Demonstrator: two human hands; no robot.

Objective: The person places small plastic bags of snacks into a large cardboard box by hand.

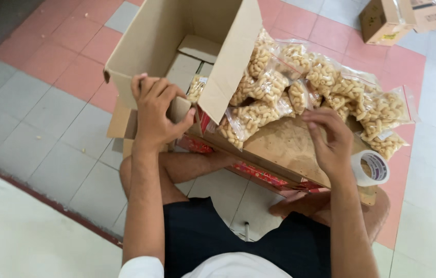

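Here, left hand (157, 110) gripping open carton (177, 38) flap, mouth up, right hand (331, 139) hovering.

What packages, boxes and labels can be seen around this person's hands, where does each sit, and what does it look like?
Open cardboard box: ahead on the floor, plain brown, left hand gripping its flap.
Clear snack bags: heaped right of the box, pale puffed pieces inside, red-edged seals.
Flattened carton: under the right hand, brown with a red printed edge.
Tape roll: far right, white ring.
Small brown boxes: top right corner.
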